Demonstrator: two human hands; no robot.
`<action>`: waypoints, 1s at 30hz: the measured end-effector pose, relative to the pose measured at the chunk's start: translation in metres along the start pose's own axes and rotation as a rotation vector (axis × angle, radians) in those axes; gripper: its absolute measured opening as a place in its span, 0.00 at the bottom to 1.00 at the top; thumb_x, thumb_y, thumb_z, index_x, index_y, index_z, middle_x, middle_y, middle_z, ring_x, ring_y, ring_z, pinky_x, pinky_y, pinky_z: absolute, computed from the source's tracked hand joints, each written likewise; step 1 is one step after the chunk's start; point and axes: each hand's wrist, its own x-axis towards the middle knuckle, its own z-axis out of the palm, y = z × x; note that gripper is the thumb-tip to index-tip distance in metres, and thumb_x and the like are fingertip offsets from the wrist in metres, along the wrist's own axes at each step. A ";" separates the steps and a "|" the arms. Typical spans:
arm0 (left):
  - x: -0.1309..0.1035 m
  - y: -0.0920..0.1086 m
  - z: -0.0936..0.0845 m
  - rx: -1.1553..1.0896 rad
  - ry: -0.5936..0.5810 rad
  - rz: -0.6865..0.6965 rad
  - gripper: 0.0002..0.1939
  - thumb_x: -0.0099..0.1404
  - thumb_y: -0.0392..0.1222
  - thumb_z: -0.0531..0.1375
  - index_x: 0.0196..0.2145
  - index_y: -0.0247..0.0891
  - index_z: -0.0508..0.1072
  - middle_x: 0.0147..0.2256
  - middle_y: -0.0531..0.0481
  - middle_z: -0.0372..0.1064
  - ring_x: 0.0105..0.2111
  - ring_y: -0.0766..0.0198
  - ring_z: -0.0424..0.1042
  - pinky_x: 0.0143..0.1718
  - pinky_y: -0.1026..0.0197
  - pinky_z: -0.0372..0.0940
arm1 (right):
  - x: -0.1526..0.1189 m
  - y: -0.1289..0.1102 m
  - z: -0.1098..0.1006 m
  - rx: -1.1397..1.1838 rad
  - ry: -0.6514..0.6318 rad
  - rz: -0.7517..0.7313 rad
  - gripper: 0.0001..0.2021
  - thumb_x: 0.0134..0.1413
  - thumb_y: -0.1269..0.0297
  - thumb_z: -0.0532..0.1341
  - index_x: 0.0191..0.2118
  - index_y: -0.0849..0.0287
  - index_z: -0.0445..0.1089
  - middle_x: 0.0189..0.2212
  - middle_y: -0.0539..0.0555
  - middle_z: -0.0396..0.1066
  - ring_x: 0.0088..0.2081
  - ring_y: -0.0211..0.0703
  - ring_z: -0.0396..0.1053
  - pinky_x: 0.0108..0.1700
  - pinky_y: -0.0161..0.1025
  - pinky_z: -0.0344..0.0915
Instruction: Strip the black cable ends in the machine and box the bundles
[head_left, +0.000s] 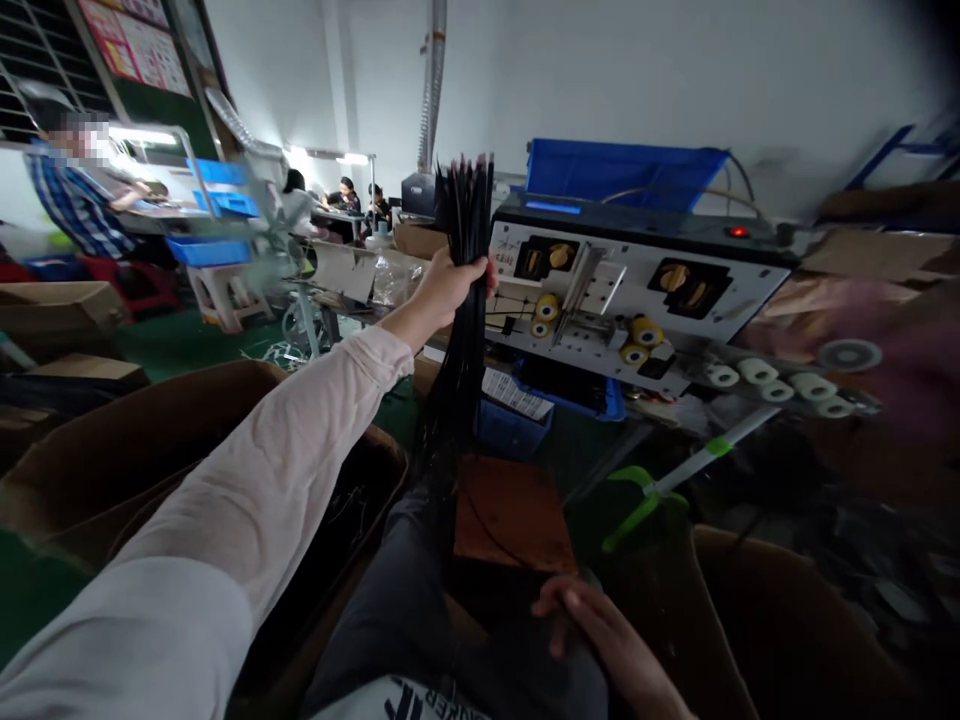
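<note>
1. The left hand [454, 285] is closing firmly around the black strand bundle [466, 345], holding it upright beside the machine's [637, 285] left edge.
2. Open air is surrounding its top.
3. The right hand [589, 615] is curling loosely near the brown block's [510, 505] edge; its grip I cannot tell.

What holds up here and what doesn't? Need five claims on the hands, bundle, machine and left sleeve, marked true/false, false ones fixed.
1. The left hand grips the black bundle. True.
2. The right hand grips the black bundle too. False: it is lower down, off the bundle.
3. A red light glows on the machine. True.
4. The machine's front rollers are blue. False: they are yellow.
5. The left sleeve is pale. True.
</note>
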 end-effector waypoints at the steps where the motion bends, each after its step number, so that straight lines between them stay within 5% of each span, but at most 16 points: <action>1: -0.004 -0.001 0.000 -0.014 -0.032 -0.017 0.02 0.60 0.32 0.56 0.30 0.33 0.65 0.23 0.54 0.63 0.22 0.71 0.66 0.27 0.66 0.64 | -0.003 -0.025 0.000 0.076 -0.049 -0.032 0.23 0.53 0.43 0.51 0.43 0.55 0.67 0.41 0.61 0.72 0.27 0.44 0.73 0.23 0.38 0.65; 4: -0.018 -0.005 0.002 -0.040 -0.124 -0.072 0.02 0.58 0.32 0.57 0.29 0.32 0.66 0.22 0.52 0.64 0.22 0.70 0.67 0.26 0.65 0.64 | -0.002 -0.095 0.006 0.151 -0.078 -0.163 0.23 0.50 0.45 0.56 0.48 0.52 0.67 0.47 0.64 0.70 0.35 0.51 0.74 0.28 0.42 0.68; 8: -0.035 -0.014 0.004 -0.062 -0.174 -0.152 0.05 0.55 0.34 0.60 0.30 0.32 0.67 0.23 0.51 0.66 0.24 0.67 0.68 0.27 0.63 0.65 | 0.029 -0.173 0.021 -0.091 0.175 -0.411 0.16 0.51 0.52 0.59 0.42 0.58 0.69 0.36 0.60 0.74 0.29 0.43 0.72 0.28 0.38 0.66; 11: -0.047 -0.021 0.006 -0.074 -0.165 -0.183 0.07 0.54 0.35 0.62 0.30 0.31 0.68 0.25 0.50 0.67 0.26 0.65 0.70 0.27 0.63 0.66 | 0.061 -0.224 0.030 -0.364 0.304 -0.605 0.17 0.54 0.51 0.57 0.38 0.61 0.72 0.24 0.52 0.70 0.18 0.33 0.61 0.20 0.32 0.57; 15: -0.060 -0.024 0.016 -0.108 -0.120 -0.278 0.07 0.53 0.35 0.62 0.31 0.32 0.68 0.23 0.50 0.67 0.24 0.65 0.70 0.26 0.63 0.66 | 0.094 -0.276 0.031 -0.676 0.536 -0.889 0.15 0.53 0.56 0.58 0.29 0.61 0.75 0.22 0.50 0.66 0.25 0.35 0.63 0.27 0.32 0.58; 19: -0.065 -0.024 0.025 -0.115 -0.079 -0.317 0.06 0.52 0.34 0.62 0.30 0.31 0.69 0.22 0.51 0.67 0.19 0.67 0.67 0.22 0.64 0.64 | 0.110 -0.297 0.029 -0.609 0.528 -0.754 0.11 0.48 0.59 0.61 0.34 0.61 0.74 0.21 0.49 0.69 0.21 0.35 0.66 0.23 0.31 0.58; 30: -0.061 -0.029 0.028 -0.131 0.018 -0.257 0.04 0.52 0.33 0.61 0.29 0.33 0.70 0.22 0.53 0.66 0.20 0.69 0.66 0.24 0.65 0.63 | 0.115 -0.290 0.036 -0.536 0.420 -0.644 0.11 0.48 0.58 0.60 0.26 0.62 0.70 0.14 0.46 0.66 0.14 0.31 0.62 0.17 0.27 0.54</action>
